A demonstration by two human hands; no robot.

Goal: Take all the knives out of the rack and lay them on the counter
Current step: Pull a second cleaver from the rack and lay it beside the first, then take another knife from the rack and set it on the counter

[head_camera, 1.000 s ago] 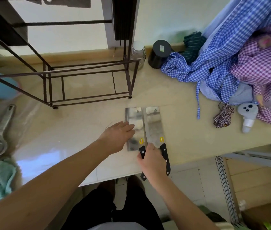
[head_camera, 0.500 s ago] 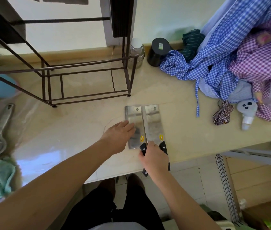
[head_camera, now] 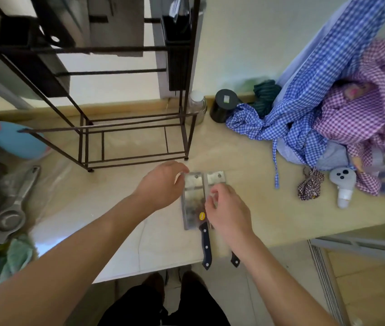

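Observation:
Two steel cleavers with black riveted handles lie side by side on the beige counter (head_camera: 120,208), blades pointing away from me. The left cleaver (head_camera: 192,201) shows its whole blade and handle. The right cleaver (head_camera: 215,178) is mostly hidden under my right hand (head_camera: 229,210), which hovers over its blade with loose fingers and holds nothing. My left hand (head_camera: 163,184) floats just left of the left blade, fingers apart and empty. The dark metal rack (head_camera: 125,128) stands behind; a dark holder (head_camera: 178,43) hangs on its upper right post and its contents are unclear.
Checked blue and purple cloths (head_camera: 328,109) pile at the right, with a white controller (head_camera: 343,182) and a small cloth bundle (head_camera: 310,184) beside them. A black canister (head_camera: 223,105) and a jar (head_camera: 197,107) stand by the wall. A metal squeezer (head_camera: 12,208) lies left.
My right hand has let go of the cleaver handles and moved up over the right blade. My left hand lifted off the left blade. The camera tilted upward, showing more of the rack.

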